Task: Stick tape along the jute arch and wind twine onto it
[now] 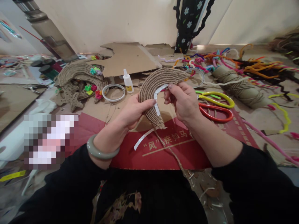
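Observation:
A crescent of coiled jute twine [149, 84] is held up in front of me. My left hand [133, 112] is closed round its left side, with the thumb lying across the coils. White tape [156, 96] runs along the crescent's inner edge. At the upper end of that tape, my right hand [182, 96] pinches with thumb and fingertips. Below the crescent a loose white strip [143, 140] sticks out by its lower tip. A twine tail [174, 154] hangs down toward my lap.
Under my hands lies red printed cardboard [130, 158]. A small glue bottle [128, 82] and a tape roll [113, 93] stand beyond. Scissors [216, 107] lie at right, near a twine spool [238, 82] and pipe cleaners [257, 67]. Another twine piece with flowers [81, 77] sits at left.

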`<action>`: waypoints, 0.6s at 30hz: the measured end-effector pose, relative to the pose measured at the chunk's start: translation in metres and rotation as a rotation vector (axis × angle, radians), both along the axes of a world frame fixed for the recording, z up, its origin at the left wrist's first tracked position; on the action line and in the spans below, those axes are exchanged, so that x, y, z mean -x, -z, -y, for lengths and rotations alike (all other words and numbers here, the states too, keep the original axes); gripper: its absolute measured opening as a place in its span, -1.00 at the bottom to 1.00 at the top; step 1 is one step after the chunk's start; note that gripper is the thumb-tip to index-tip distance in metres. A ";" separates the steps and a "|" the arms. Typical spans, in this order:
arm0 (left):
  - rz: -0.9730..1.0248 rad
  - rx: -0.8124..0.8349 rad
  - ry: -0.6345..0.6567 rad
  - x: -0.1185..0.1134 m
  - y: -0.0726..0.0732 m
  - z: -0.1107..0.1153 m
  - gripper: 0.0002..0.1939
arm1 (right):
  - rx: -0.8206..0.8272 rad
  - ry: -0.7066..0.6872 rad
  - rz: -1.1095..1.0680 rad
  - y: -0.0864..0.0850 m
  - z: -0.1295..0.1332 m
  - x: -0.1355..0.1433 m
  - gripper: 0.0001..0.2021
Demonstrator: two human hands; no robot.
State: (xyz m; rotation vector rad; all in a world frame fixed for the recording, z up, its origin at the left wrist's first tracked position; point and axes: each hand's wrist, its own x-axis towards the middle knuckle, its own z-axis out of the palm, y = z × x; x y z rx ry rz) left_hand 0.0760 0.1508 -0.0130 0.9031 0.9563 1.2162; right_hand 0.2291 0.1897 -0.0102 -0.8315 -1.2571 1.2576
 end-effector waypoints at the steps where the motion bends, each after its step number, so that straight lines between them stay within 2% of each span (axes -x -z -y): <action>1: 0.004 0.005 0.000 0.000 0.000 0.000 -0.69 | -0.001 0.012 -0.003 0.000 0.000 0.000 -0.67; 5: 0.022 0.040 -0.002 -0.001 0.000 0.000 -0.65 | -0.007 0.036 -0.008 -0.001 -0.002 -0.003 -0.64; 10: 0.057 0.064 0.012 0.000 -0.004 0.000 -0.66 | -0.034 -0.004 0.068 -0.003 -0.006 -0.008 -0.59; 18: 0.062 0.056 0.038 0.004 -0.004 -0.001 -0.70 | -0.053 0.029 0.072 -0.004 -0.014 -0.017 -0.66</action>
